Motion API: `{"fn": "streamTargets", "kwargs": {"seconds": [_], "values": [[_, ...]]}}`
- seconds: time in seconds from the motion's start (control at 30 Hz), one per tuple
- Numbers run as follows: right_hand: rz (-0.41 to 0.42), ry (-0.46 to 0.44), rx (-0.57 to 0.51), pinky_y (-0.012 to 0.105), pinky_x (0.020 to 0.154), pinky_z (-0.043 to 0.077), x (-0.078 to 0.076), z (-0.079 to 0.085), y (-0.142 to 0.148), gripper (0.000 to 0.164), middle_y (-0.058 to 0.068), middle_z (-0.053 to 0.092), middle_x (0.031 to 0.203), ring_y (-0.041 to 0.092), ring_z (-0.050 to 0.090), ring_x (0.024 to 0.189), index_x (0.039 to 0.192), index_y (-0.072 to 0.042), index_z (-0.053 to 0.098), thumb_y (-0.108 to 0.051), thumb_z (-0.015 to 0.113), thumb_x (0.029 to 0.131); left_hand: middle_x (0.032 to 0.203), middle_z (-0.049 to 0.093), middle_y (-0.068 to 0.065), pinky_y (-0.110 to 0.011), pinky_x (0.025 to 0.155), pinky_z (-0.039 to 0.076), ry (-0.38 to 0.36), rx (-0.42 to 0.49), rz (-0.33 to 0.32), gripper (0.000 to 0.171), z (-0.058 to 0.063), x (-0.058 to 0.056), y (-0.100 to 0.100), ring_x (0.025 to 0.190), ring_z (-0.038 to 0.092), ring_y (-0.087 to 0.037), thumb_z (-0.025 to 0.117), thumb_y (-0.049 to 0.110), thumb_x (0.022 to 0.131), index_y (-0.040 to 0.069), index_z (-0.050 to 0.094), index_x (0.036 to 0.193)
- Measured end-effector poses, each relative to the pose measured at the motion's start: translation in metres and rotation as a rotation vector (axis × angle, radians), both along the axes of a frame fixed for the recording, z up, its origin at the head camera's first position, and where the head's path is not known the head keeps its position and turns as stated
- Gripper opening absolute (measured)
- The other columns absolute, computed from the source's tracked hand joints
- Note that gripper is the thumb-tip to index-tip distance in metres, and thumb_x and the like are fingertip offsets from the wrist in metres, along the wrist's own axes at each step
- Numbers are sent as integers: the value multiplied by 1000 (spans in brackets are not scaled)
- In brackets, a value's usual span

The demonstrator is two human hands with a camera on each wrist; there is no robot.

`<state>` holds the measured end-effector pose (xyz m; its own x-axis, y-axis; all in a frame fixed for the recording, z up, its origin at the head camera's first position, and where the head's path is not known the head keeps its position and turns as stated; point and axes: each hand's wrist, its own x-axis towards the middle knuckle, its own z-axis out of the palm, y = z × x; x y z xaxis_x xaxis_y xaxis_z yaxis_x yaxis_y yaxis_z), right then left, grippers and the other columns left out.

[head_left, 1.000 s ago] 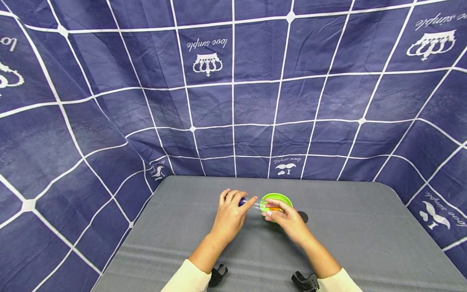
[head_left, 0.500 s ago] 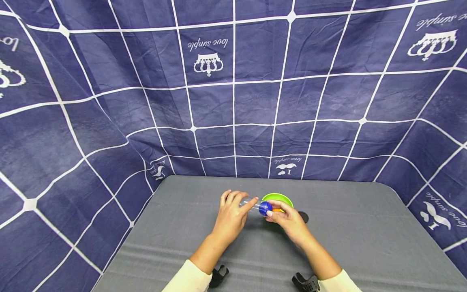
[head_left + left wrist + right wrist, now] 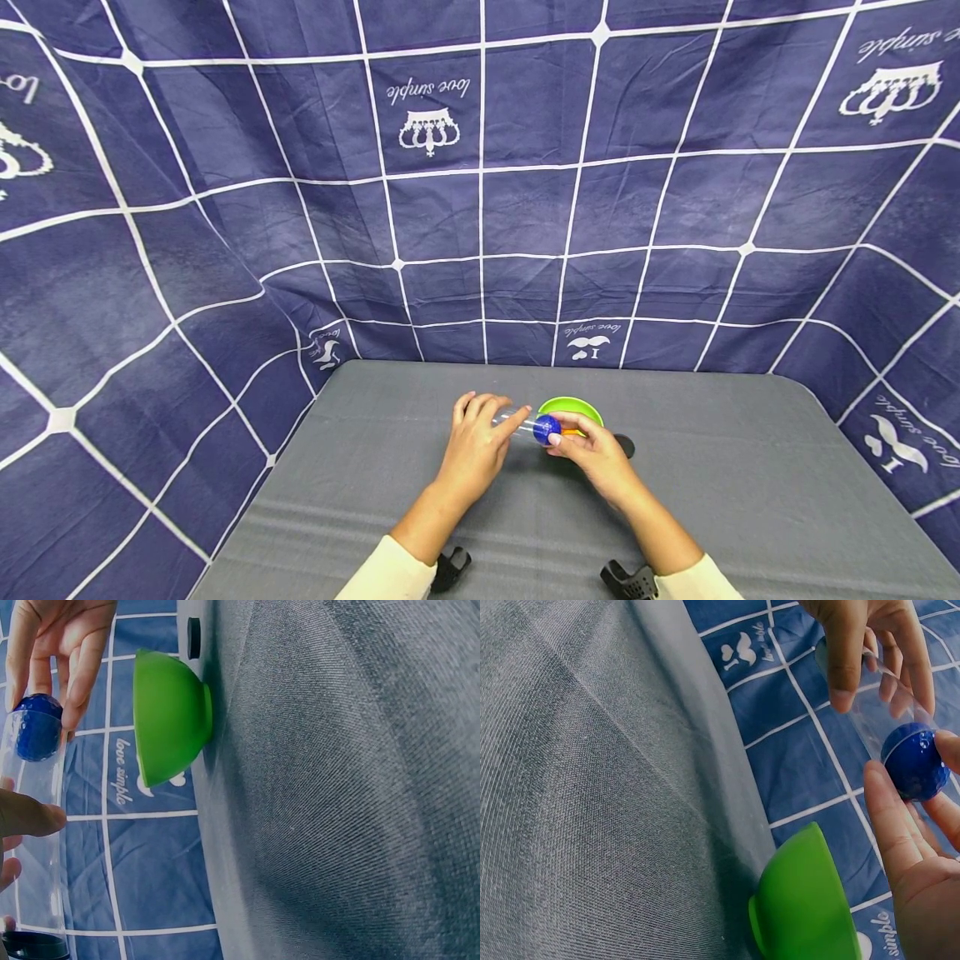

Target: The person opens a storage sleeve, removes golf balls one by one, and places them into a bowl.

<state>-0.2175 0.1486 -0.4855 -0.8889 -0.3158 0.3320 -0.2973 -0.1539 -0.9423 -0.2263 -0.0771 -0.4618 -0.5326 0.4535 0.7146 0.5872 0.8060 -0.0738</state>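
My left hand [image 3: 472, 446] grips a clear plastic tube [image 3: 37, 881] from its side, with thumb and fingers on opposite walls. The tube lies nearly level, and a black cap [image 3: 34, 945] closes its left end. At the right end sits a blue dimpled golf ball [image 3: 916, 761], partly inside the tube's mouth. My right hand [image 3: 592, 454] holds the ball there between thumb and fingers. Just behind and below the right hand is a green bowl [image 3: 567, 404]. Something orange [image 3: 572, 432] shows in the bowl, mostly hidden by that hand.
A black round disc [image 3: 624, 447] lies on the grey cloth-covered table [image 3: 712, 467], right of the bowl. A blue curtain with white lines [image 3: 525, 208] hangs behind and along both sides of the table.
The blue ball has moved from the tube's left end to its right end, against the right fingers. Both hands have stayed almost in place; the right fingers have drawn in around the ball.
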Motion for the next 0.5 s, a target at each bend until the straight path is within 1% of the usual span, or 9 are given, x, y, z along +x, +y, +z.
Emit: {"fn": "streamTargets", "kwargs": {"seconds": [0.17,0.4,0.5], "values": [[-12,-13,10,33,88,61,1,1,0,43,4,62,113,11,73,96,135,20,45,1,59,99,115,66,2,-53,105,42,-7,3,-2,56,-2,0,1,112,60,-21,79,7,76,32,70,125],[-16,-41,0,43,91,59,2,3,1,44,1,64,113,13,74,96,136,18,45,-1,60,99,117,66,2,-52,105,41,-18,24,-2,58,-3,0,1,113,60,-22,82,8,74,31,69,126],[-21,-49,-1,42,91,59,1,4,1,45,0,64,113,15,74,96,136,19,44,-1,60,99,117,66,1,-53,103,41,-10,44,-8,58,-4,0,1,113,60,-22,84,11,73,30,69,126]]}}
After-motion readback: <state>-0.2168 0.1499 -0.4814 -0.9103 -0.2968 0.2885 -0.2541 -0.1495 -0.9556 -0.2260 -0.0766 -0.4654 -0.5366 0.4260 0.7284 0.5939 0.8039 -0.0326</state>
